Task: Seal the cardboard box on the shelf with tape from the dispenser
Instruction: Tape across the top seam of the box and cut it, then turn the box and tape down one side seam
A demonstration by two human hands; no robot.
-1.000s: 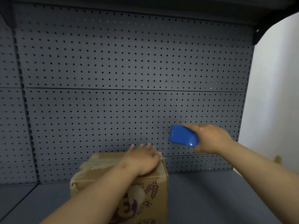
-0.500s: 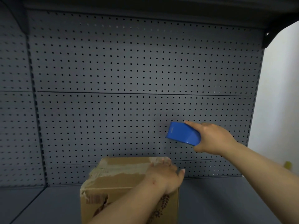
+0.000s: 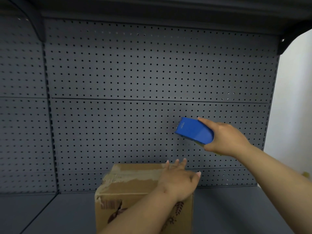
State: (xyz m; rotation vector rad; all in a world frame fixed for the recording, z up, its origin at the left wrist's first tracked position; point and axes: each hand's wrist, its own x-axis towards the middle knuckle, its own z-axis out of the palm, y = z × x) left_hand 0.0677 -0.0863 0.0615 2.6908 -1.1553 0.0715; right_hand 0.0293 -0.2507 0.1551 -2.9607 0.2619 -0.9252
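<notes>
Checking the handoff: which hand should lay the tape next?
Right. The right hand already grips the blue dispenser above the box; the left hand lies on its top.

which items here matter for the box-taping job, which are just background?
Job:
cardboard box on shelf
blue tape dispenser, gripped by right hand
left hand, flat on box top

Background:
pegboard back panel
white wall
</notes>
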